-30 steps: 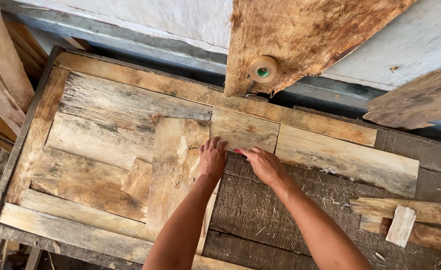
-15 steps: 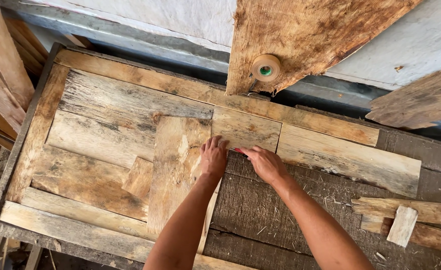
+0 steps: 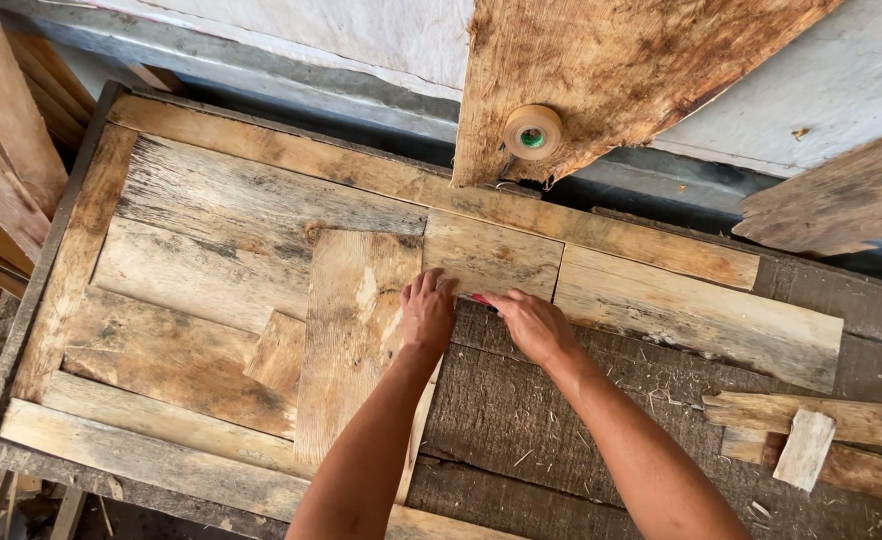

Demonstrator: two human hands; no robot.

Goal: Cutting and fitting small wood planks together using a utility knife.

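The person's left hand [image 3: 428,312] lies flat, fingers together and holding nothing, on the right edge of the tall pale upright plank of weathered wood [image 3: 353,340] that rests across the boards of the grey wooden bench [image 3: 521,420]. Its fingertips touch the lower left corner of the short rectangular tan board [image 3: 491,256], which sits just to the right of that upright plank and against the long horizontal rail above it. The right hand [image 3: 529,322] sits just beside the left one, below the short board's lower edge, its grip narrow and pinched around a small red marking tool [image 3: 482,299], only the tip of which shows between the two hands; what kind of tool it is cannot be told. To the right of the short board lies a longer pale plank [image 3: 696,315], end to end with it. Above the short board, a large rough brown slab [image 3: 611,75] leans against the wall, and a roll of tan tape with a green core [image 3: 532,132] rests on its lower part. Well to the right of the short board, small offcuts [image 3: 806,445] lie stacked on the bench.
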